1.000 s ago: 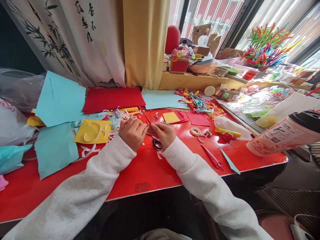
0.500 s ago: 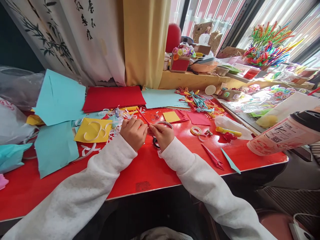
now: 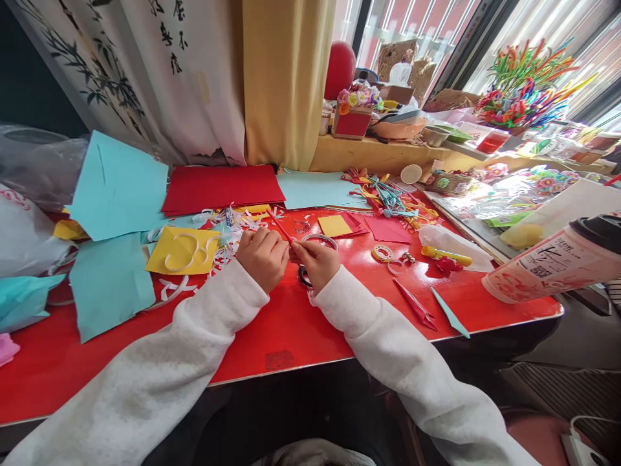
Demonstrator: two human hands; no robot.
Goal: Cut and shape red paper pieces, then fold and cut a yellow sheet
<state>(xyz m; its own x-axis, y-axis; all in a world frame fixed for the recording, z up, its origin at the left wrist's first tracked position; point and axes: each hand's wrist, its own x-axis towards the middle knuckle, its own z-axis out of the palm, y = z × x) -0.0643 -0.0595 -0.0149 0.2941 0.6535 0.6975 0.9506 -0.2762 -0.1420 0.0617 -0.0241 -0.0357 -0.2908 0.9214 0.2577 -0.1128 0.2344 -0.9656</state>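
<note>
Both my hands are closed over the middle of the red table. A thin pinkish-red stick-like piece [image 3: 280,225], seemingly folded or rolled paper, slants up and left from between them. My right hand [image 3: 318,264] pinches its lower end between thumb and forefinger. My left hand [image 3: 264,260] is curled close beside it with the knuckles up, and its fingertips are hidden behind the hand. Scissors [image 3: 305,277] with dark handles lie partly covered by my right hand. Just beyond that hand lies a pale ring-shaped roll [image 3: 321,241].
Yellow paper [image 3: 182,252] with white curls, paper scraps and blue sheets [image 3: 114,285] lie left. Red sheets [image 3: 223,189] are at the back. To the right are a tape roll [image 3: 382,253], glue stick [image 3: 446,255], folded pink paper [image 3: 414,304] and a tilted cup [image 3: 548,262].
The view has shifted very slightly. Both hands keep almost the same place and hold around the thin red piece.
</note>
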